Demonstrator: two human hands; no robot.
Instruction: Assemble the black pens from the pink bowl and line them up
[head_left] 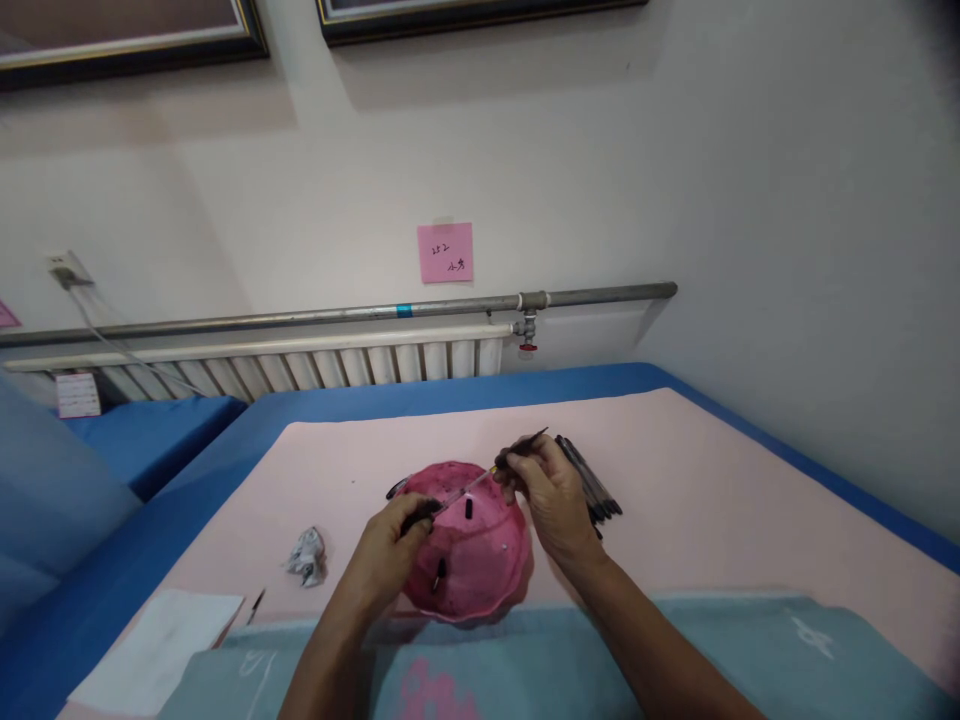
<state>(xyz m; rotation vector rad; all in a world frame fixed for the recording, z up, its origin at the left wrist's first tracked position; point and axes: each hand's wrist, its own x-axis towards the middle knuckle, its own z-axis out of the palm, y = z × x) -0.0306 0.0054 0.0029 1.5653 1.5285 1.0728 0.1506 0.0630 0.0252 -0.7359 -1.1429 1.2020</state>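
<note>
Over a pink scalloped plate (480, 555), both hands hold the parts of a pen. My left hand (386, 545) is closed on a dark pen part (421, 514), left of the plate's middle. A thin clear pen refill (469, 487) runs slantwise from it up to my right hand (551, 495). My right hand pinches a dark pen piece (529, 442) whose narrow end points up and right; a small yellow bit shows by its fingertips. On the plate lie a small black piece (469, 508) and a black pen cap (439, 573). Fingers hide where the parts meet.
Several dark pens (589, 478) lie in a bundle right of my right hand. Left are a crumpled wrapper (306, 557), a thin dark pen part (256, 605) and white paper (157, 650). A teal cloth (735, 640) covers the near edge. Behind the table is a radiator (375, 362).
</note>
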